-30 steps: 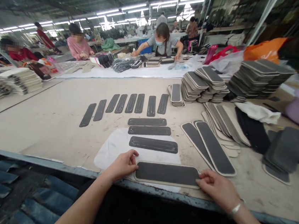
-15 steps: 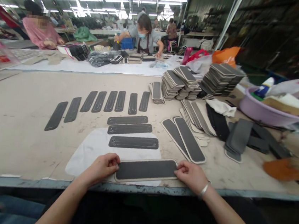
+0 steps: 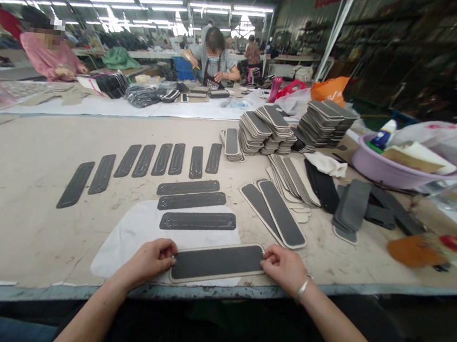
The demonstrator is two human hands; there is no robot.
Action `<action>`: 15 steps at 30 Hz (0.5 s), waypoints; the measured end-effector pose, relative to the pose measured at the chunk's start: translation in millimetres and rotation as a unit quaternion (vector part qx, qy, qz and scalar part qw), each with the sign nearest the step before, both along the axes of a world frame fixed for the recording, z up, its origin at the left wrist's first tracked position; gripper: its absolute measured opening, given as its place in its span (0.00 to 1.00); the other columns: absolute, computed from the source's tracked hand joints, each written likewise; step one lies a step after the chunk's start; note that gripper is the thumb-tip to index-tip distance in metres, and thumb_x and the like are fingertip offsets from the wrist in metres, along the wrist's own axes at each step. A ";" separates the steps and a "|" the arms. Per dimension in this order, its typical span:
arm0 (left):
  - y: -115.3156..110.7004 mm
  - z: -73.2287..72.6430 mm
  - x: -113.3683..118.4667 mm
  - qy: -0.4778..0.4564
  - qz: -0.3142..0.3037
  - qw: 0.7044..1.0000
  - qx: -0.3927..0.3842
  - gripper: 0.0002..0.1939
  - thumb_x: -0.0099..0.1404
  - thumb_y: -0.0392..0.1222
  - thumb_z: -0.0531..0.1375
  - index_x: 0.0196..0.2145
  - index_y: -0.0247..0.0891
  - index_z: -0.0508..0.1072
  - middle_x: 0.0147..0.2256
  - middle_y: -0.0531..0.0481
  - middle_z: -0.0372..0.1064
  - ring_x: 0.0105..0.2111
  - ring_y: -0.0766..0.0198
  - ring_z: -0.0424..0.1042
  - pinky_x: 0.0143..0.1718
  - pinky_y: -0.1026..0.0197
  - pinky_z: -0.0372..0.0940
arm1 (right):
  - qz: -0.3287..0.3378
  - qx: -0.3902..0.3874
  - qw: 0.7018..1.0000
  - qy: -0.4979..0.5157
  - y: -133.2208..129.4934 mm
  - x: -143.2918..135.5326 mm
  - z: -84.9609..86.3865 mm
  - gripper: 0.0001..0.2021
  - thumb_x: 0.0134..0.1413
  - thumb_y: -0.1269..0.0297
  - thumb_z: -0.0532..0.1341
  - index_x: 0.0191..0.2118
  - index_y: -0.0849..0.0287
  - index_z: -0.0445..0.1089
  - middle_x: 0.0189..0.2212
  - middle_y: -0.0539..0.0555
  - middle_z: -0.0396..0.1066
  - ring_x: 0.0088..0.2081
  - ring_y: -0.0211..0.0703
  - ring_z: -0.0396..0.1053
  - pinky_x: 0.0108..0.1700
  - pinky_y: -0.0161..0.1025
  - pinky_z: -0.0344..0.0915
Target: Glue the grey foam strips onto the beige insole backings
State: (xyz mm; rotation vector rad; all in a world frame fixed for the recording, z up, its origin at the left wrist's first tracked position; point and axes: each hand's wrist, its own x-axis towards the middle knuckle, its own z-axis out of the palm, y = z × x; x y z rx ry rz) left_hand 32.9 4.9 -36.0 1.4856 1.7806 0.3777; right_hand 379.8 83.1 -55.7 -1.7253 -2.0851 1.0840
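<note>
Both forearms were bare, with no sleeves reaching them. The right hand [image 3: 286,268] had a thin silver bangle around its wrist. The left hand [image 3: 149,260] wore nothing: no ring, no watch, no glove. The clothing on the body below looked dark.

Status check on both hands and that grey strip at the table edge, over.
Left hand and right hand pinch the ends of the grey strip. Strip flat on white sheet. Nothing on top of it.

Bare table [image 3: 15,214] lies open at lower left, while dark strips [image 3: 196,221] fill the centre and stacks [image 3: 276,130] crowd the upper right.
</note>
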 end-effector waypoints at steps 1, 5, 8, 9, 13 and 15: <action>0.1 -0.4 -0.2 0.001 -0.001 1.000 0.002 0.06 0.51 0.41 0.57 0.28 0.39 0.69 0.21 0.57 0.61 0.24 0.67 0.62 0.26 0.66 0.55 | 0.006 0.010 1.000 -0.005 0.1 1.1 -0.9 0.02 0.43 0.64 0.59 0.26 0.55 0.67 0.19 0.46 0.70 0.23 0.38 0.68 0.28 0.33 0.61; 1.0 1.3 1.3 0.012 -0.001 1.000 0.006 0.06 0.50 0.40 0.57 0.28 0.39 0.68 0.21 0.57 0.62 0.24 0.66 0.62 0.27 0.66 0.55 | 0.034 0.083 0.995 -0.039 -0.9 11.2 -1.4 0.06 0.50 0.62 0.56 0.29 0.55 0.69 0.20 0.47 0.70 0.24 0.39 0.68 0.30 0.35 0.62; 1.5 4.0 2.9 0.032 -0.011 0.999 0.010 0.05 0.49 0.39 0.56 0.28 0.39 0.68 0.22 0.57 0.61 0.24 0.66 0.62 0.27 0.66 0.55 | 0.045 0.182 0.981 -0.044 -10.5 13.7 5.8 0.12 0.56 0.60 0.54 0.40 0.59 0.70 0.30 0.54 0.74 0.34 0.44 0.71 0.38 0.39 0.66; 1.5 4.4 3.1 0.042 -0.016 0.999 0.011 0.05 0.49 0.38 0.56 0.28 0.39 0.68 0.22 0.56 0.61 0.24 0.66 0.63 0.27 0.66 0.55 | 0.064 0.213 0.974 -0.034 -16.8 10.4 9.5 0.15 0.57 0.60 0.53 0.46 0.60 0.68 0.37 0.57 0.74 0.40 0.46 0.70 0.43 0.41 0.66; 1.2 2.0 1.9 0.070 -0.037 0.997 0.011 0.06 0.50 0.38 0.55 0.29 0.38 0.68 0.22 0.56 0.62 0.25 0.66 0.63 0.27 0.66 0.55 | 0.247 0.241 0.939 0.004 -54.7 -31.0 22.5 0.28 0.59 0.58 0.53 0.61 0.66 0.53 0.60 0.62 0.55 0.61 0.50 0.50 0.60 0.48 0.52; 1.6 -0.6 1.0 0.075 -0.045 0.996 0.012 0.06 0.51 0.38 0.54 0.30 0.39 0.67 0.22 0.57 0.62 0.25 0.66 0.64 0.27 0.66 0.55 | 0.304 0.228 0.925 0.014 -73.2 -63.4 24.2 0.36 0.56 0.49 0.55 0.63 0.65 0.47 0.63 0.61 0.46 0.64 0.52 0.41 0.63 0.51 0.46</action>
